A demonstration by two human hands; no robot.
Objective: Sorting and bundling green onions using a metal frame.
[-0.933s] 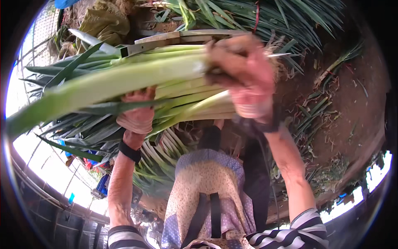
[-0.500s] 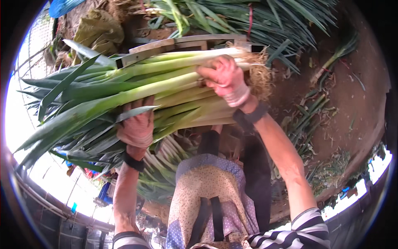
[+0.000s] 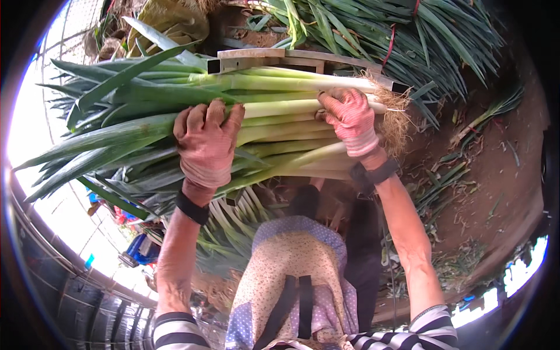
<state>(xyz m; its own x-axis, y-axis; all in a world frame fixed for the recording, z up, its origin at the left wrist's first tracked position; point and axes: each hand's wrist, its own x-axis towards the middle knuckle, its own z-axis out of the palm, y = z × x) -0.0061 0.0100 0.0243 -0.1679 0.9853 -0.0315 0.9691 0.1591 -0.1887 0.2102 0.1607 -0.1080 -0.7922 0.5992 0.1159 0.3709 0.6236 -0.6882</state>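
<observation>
Our two hands sit along one leek (image 3: pixel 280 108) atop the leek pile (image 3: pixel 274 150).
Our right hand (image 3: pixel 348 119) is closed around its pale stalk beside the roots (image 3: pixel 398 119); our left hand (image 3: pixel 207 143) lies across its green end, fingers bent, but we cannot tell whether it grips.

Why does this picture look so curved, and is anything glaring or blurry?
Head view: the wide fisheye lens bows the wooden frame and darkens the corners; glare whitens the mesh wall at left; the leeks, left hand and right hand look fairly sharp.
</observation>
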